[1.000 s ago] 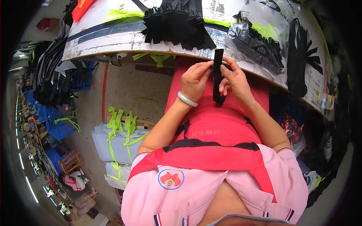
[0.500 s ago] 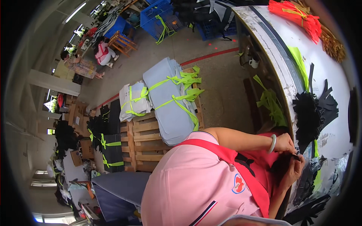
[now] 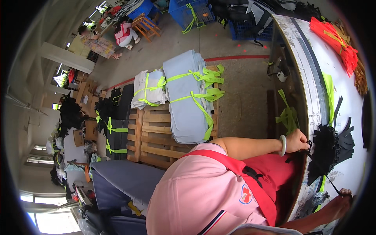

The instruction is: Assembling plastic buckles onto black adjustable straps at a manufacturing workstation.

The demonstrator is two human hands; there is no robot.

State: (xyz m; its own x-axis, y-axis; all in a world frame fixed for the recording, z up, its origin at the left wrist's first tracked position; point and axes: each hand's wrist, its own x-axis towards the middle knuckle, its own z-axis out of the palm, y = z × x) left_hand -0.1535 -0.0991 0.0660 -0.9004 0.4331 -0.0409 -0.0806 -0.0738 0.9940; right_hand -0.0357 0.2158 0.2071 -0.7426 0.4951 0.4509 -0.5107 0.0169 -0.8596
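Head view: your left hand [image 3: 296, 142] has its fingers pinched together on one end of a narrow black strap [image 3: 333, 185], and your right hand [image 3: 344, 200] is closed on the other (its fingers are blurred near the dim rim). Your left forearm reaches straight across, back of the hand up, above a pale bracelet [image 3: 283, 145]; your right arm stretches farther over the worktop [image 3: 342, 80]. Between your hands the strap runs straight, across a heap of black strips [image 3: 326, 143]. Near your right forearm sits a clear plastic bag [image 3: 311, 203] with dark contents you can't make out. Farther out, one blue crate [image 3: 250, 32] lies under black and grey pieces [image 3: 250, 17]; another crate [image 3: 175, 11] has green ties [image 3: 192, 19] hanging over its side.
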